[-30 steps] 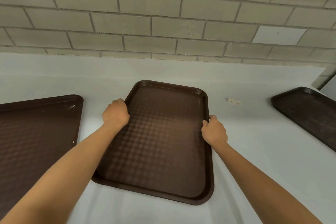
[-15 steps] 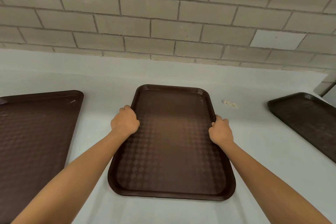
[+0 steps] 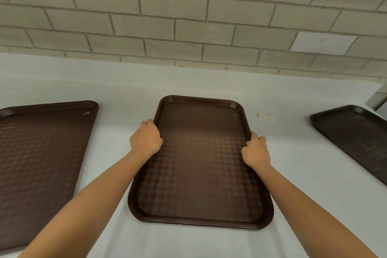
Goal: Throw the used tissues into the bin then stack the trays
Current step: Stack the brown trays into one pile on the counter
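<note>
Left hand (image 3: 146, 139) and right hand (image 3: 256, 151) grasp opposite long edges of middle brown tray (image 3: 201, 165) on white counter (image 3: 293, 174); 2 more trays well apart either side.

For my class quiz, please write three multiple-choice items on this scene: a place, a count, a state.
1. Where is the white scrap relative to the middle tray?
A) inside it
B) on the counter, right of it
C) under it

2. How many brown trays show?
A) two
B) three
C) four

3. How do the hands meet the middle tray?
A) both grip its side edges
B) only one touches it
C) both hover above

Key: 1 B, it lies on bare counter; 2 B, left tray, middle, right tray; 3 A, left hand and right hand curl round its rims.
</note>
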### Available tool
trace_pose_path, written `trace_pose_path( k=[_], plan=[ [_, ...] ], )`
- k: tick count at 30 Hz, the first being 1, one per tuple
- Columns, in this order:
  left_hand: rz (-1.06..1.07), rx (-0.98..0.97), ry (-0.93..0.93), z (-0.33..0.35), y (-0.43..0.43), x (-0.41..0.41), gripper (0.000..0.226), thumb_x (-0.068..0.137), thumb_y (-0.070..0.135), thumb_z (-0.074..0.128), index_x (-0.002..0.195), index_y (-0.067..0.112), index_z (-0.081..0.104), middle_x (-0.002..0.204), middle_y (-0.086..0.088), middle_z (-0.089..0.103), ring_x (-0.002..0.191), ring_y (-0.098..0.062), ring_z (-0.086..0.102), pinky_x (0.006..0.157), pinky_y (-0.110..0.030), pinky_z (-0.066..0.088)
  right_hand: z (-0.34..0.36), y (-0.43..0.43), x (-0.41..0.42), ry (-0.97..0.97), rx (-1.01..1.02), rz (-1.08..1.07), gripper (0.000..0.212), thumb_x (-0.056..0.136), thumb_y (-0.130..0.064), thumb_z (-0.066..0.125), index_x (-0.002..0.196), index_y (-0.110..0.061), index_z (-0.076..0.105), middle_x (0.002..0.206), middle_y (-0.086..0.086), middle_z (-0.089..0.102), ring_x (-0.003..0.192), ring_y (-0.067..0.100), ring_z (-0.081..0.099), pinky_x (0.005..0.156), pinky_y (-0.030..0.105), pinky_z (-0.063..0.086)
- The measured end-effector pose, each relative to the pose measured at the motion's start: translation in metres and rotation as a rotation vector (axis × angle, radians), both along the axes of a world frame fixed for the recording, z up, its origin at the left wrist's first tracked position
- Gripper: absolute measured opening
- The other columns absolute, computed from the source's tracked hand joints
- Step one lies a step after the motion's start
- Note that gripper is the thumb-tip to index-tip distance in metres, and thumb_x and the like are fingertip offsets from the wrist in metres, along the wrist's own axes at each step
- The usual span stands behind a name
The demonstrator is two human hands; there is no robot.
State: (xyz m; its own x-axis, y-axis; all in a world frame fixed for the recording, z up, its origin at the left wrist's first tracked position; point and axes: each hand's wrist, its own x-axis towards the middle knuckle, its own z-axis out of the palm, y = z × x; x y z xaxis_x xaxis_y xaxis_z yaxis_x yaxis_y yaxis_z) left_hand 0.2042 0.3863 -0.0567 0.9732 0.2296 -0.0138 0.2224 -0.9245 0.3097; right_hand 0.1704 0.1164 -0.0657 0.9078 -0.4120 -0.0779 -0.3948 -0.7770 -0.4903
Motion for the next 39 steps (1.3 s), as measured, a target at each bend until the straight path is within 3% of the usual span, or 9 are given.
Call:
trace_pose_path(
  k=[6, 14, 24, 34, 39],
  plan=[
    [0.026, -0.041, -0.016, -0.003, 0.0, -0.001, 0.034, 0.088, 0.014, 0.055, 0.12, 0.007, 0.048, 0.119, -0.011, 0.054, 0.103, -0.026, 0.056, 0.081, -0.035, 0.049, -0.002, 0.0, 0.0, 0.011, -0.023, -0.023, 0.036, 0.093, -0.011, 0.047, 0.128, -0.005, 0.043, 0.13, 0.014, 0.041, 0.108, 0.03, 0.055, 0.091, 0.037, 0.048],
    [-0.031, -0.087, -0.041, -0.012, -0.001, -0.005, 0.036, 0.096, 0.011, 0.042, 0.131, 0.007, 0.039, 0.128, -0.015, 0.047, 0.105, -0.032, 0.057, 0.088, -0.037, 0.048, -0.003, 0.001, -0.001, -0.009, -0.043, -0.018, 0.034, 0.095, -0.011, 0.046, 0.128, -0.005, 0.043, 0.131, 0.013, 0.041, 0.105, 0.03, 0.057, 0.088, 0.033, 0.048],
    [-0.047, -0.108, -0.039, -0.009, 0.003, -0.003, 0.036, 0.096, 0.011, 0.045, 0.131, 0.005, 0.043, 0.127, -0.016, 0.048, 0.108, -0.032, 0.055, 0.092, -0.037, 0.047, 0.0, -0.004, -0.001, -0.031, 0.037, -0.019, 0.036, 0.099, -0.014, 0.038, 0.134, -0.006, 0.041, 0.136, 0.015, 0.04, 0.116, 0.032, 0.052, 0.098, 0.036, 0.043],
    [-0.105, 0.016, -0.186, 0.0, -0.012, 0.006, 0.044, 0.094, 0.012, 0.045, 0.137, 0.011, 0.041, 0.134, -0.015, 0.046, 0.119, -0.031, 0.047, 0.098, -0.041, 0.042, 0.002, -0.016, -0.003, -0.112, 0.126, -0.001, 0.041, 0.097, -0.025, 0.044, 0.135, -0.011, 0.04, 0.14, 0.013, 0.037, 0.119, 0.031, 0.051, 0.102, 0.038, 0.041],
    [-0.149, 0.025, -0.24, 0.006, -0.029, 0.008, 0.043, 0.093, 0.014, 0.046, 0.135, 0.013, 0.043, 0.134, -0.013, 0.045, 0.12, -0.03, 0.046, 0.097, -0.041, 0.041, 0.008, -0.016, 0.001, -0.159, 0.072, 0.043, 0.04, 0.094, -0.024, 0.049, 0.132, -0.013, 0.043, 0.137, 0.011, 0.039, 0.121, 0.027, 0.048, 0.101, 0.037, 0.042]
  ],
)
